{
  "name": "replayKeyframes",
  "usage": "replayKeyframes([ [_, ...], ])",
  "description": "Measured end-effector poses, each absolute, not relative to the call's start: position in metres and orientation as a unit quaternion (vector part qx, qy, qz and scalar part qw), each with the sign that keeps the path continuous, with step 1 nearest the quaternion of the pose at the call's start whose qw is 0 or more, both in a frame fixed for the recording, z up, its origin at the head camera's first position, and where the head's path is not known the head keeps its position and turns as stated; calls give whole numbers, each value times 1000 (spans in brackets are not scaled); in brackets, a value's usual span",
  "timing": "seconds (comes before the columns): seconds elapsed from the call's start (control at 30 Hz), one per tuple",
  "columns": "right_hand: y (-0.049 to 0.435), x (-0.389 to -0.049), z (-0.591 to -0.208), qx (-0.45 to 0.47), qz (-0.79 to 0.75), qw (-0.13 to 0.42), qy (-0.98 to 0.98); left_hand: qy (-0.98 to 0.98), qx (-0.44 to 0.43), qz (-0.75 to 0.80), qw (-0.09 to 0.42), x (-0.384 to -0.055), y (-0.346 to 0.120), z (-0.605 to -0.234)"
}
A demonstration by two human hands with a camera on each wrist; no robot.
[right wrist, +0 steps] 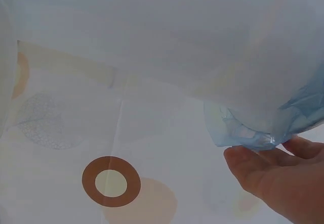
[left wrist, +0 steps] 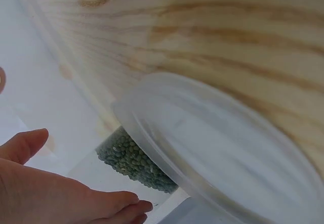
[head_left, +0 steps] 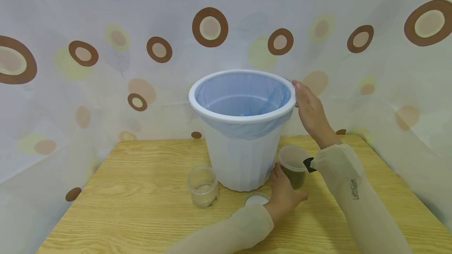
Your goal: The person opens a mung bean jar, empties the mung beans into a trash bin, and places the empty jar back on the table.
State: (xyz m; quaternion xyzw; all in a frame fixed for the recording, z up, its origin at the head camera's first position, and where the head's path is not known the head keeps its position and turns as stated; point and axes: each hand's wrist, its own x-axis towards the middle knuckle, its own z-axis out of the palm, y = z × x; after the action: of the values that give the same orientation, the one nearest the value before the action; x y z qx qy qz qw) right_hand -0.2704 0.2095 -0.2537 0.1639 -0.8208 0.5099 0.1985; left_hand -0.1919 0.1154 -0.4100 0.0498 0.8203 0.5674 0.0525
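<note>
A white trash can (head_left: 243, 156) lined with a blue plastic bag (head_left: 247, 128) stands on the table. My right hand (head_left: 312, 115) touches the right side of its rim with fairly straight fingers. In the right wrist view, the fingertips (right wrist: 238, 158) meet the folded-over edge of the bag. Beside the can's base, a clear jar of green beans (head_left: 294, 177) has a translucent lid (head_left: 294, 158) on top. My left hand (head_left: 285, 195) is just in front of this jar. In the left wrist view its fingers (left wrist: 119, 201) are extended and the thumb is spread.
A clear open jar (head_left: 203, 189) stands left of the can. A round whitish lid or dish (head_left: 255, 200) lies in front of the can, partly hidden by the left sleeve. The wooden table (head_left: 134, 191) meets a patterned wall covering (head_left: 169, 101) behind.
</note>
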Motion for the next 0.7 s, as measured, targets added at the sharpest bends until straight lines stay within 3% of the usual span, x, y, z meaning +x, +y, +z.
replayKeyframes([
  [0.23, 223, -257, -265, 148, 488, 247, -824, 827, 56, 558, 42, -195, 117, -413],
  [0.7, 248, -222, -287, 110, 474, 214, -847, 819, 29, 573, 8, -205, 128, -419],
])
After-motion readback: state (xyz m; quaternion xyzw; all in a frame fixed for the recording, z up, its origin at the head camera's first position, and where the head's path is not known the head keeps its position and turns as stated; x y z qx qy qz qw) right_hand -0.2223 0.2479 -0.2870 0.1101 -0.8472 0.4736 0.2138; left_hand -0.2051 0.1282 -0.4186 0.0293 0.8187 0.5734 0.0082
